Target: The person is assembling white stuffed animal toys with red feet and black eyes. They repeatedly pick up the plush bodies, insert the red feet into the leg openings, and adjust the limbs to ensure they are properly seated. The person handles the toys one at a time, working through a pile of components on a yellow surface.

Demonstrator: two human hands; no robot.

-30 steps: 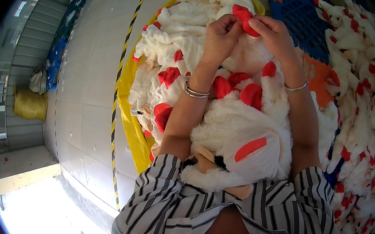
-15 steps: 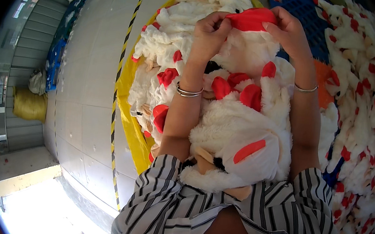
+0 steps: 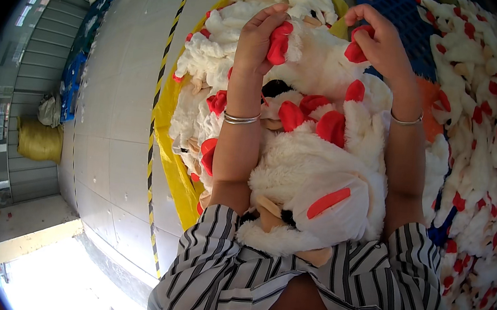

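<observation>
My left hand is closed round a red-tipped plush limb with white fur beside it. A little to the right, my right hand has its fingers curled and its thumb against another red plush tip. Between the two hands spreads white plush fabric. Nearer me, against my striped shirt, lies a limp white fur plush skin with red tips, beige patches and black spots. A red strip crosses its smooth white part.
Several similar plush skins are heaped on a yellow sheet in front and to the left. A larger pile covers the right side, near a blue plastic crate. Striped tape runs along the grey floor; a yellow bundle stands far left.
The red fabric stretched between my hands now shows as two separate red tips, one at each hand. My left hand has moved left, and the hands are further apart.
</observation>
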